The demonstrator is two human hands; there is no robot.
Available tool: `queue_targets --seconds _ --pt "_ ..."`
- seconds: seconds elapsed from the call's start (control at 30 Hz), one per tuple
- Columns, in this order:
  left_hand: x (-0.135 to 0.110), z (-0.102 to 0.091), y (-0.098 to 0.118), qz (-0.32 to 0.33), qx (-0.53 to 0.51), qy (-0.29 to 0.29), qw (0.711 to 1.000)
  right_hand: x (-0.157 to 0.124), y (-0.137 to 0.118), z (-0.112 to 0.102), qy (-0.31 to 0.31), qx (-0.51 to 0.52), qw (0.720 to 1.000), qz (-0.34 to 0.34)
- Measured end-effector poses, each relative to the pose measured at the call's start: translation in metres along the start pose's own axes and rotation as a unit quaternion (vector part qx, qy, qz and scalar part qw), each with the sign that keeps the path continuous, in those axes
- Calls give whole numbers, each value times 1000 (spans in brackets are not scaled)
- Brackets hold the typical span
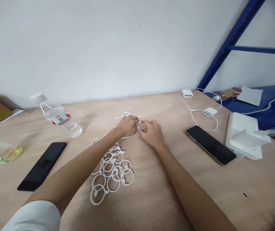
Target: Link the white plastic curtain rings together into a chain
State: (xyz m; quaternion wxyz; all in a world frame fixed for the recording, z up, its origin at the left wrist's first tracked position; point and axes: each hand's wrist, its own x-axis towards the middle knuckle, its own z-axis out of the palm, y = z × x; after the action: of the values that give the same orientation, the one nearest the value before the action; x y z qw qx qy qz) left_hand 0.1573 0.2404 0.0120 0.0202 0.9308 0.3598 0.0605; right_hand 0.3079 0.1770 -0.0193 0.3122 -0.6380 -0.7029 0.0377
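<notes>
My left hand and my right hand meet near the middle of the wooden table, fingers curled in a pinch around a small white plastic ring held between them. More white rings lie just beyond the fingers. A pile of several linked white rings lies closer to me, between my forearms.
A clear water bottle lies at left, beside a black phone and a yellow-tinted bottle. At right lie a second phone, a white power strip, chargers with cables, and a blue metal frame.
</notes>
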Motion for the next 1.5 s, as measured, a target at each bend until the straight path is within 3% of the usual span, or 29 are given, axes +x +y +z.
queue_targets --seconds 0.2,0.5,0.67,0.8,0.9,1.03,1.1,1.17,1.37,1.5 --pt "9 0 0 -21 7 -7 1000 -1 -3 -3 -18 -26 1000 0" --pt "-2 -17 1 -68 -31 42 996 1 3 2 -3 129 992 -14" --pt "-39 -27 4 -82 -57 76 992 5 9 -1 4 212 977 38" --pt "-86 -34 7 -96 -139 150 974 6 12 -3 0 237 969 65" --pt "-123 -36 -5 -130 -185 198 954 6 11 -4 -4 243 967 81" --pt "-159 -26 -30 -202 -274 211 916 7 9 -4 -1 246 964 99" --pt "-168 -16 -38 -260 -327 218 882 8 8 -4 1 242 965 105" --pt "-171 -7 -41 -281 -348 213 869 8 9 -3 1 239 965 107" --pt "-171 -2 -38 -181 -271 194 925 2 6 -2 32 145 987 53" --pt "-171 -5 -35 -172 -246 189 935 -8 -26 -7 39 164 986 22"
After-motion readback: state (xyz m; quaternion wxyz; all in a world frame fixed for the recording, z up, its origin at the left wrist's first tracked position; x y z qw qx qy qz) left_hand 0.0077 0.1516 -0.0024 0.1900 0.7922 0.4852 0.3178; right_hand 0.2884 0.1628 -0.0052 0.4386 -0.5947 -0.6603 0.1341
